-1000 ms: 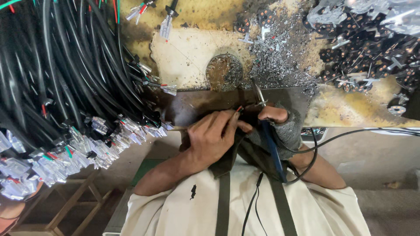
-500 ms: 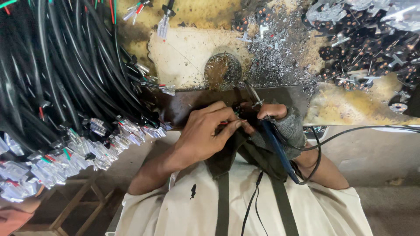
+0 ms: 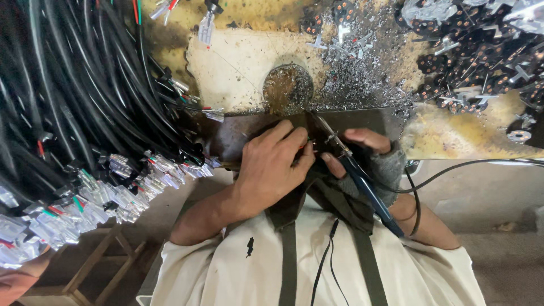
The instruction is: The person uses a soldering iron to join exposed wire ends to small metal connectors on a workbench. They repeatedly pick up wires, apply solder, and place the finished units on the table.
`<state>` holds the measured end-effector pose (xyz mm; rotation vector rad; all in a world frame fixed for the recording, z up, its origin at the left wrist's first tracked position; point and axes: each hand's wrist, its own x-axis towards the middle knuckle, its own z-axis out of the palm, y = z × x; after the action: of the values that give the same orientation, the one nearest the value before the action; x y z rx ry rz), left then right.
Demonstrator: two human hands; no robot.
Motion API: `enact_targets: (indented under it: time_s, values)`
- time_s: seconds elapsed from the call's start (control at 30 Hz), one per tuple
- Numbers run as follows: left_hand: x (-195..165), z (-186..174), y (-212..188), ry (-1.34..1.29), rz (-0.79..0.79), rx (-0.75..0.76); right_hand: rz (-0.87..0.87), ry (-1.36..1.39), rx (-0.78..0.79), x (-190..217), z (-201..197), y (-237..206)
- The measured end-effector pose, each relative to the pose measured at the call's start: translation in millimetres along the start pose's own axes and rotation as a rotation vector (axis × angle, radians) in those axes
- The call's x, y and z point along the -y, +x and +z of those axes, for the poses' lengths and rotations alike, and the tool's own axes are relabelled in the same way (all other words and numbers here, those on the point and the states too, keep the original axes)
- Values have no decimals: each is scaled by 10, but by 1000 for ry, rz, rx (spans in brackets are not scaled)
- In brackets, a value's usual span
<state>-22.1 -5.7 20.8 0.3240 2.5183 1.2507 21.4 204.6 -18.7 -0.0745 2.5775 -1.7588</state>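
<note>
My left hand lies over a dark metal plate at the bench edge and pinches thin red and green wire ends between its fingertips. My right hand, in a grey fingerless glove, grips a soldering iron with a blue handle. The iron's metal tip points up and left, right beside the pinched wires. A black cord runs from the iron off to the right. What the wire ends join to is hidden under my fingers.
A thick bundle of black cables with clear-bagged connectors fills the left. The stained yellow bench carries a round dirty patch, metal shavings and a heap of small dark parts. A wooden stool stands lower left.
My left hand has slid a little up and right, bringing the wire ends closer to the iron. The iron's tip has swung slightly left toward them.
</note>
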Motion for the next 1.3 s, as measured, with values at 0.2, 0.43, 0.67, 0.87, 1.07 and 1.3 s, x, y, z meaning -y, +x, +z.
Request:
enact_targets:
  time_s: [0.2, 0.43, 0.67, 0.87, 1.07, 1.3]
  values:
    - [29, 46, -48, -83, -2, -76, -296, -98, 148, -383, -155, -424]
    - [77, 100, -47, -82, 22, -113, -331, -5, 44, -525, -142, -375]
    - [104, 172, -88, -69, 37, -185, 49, 94, 139, -566, -266, -623]
    - [96, 209, -77, -10, 81, -250, -76, 31, 15, -616, -192, -626]
    - [85, 223, -66, 18, 112, -292, -262, 55, -1, -392, -126, -307]
    - [99, 189, -87, 11, 65, -194, 57, 193, 48, -308, -267, -369]
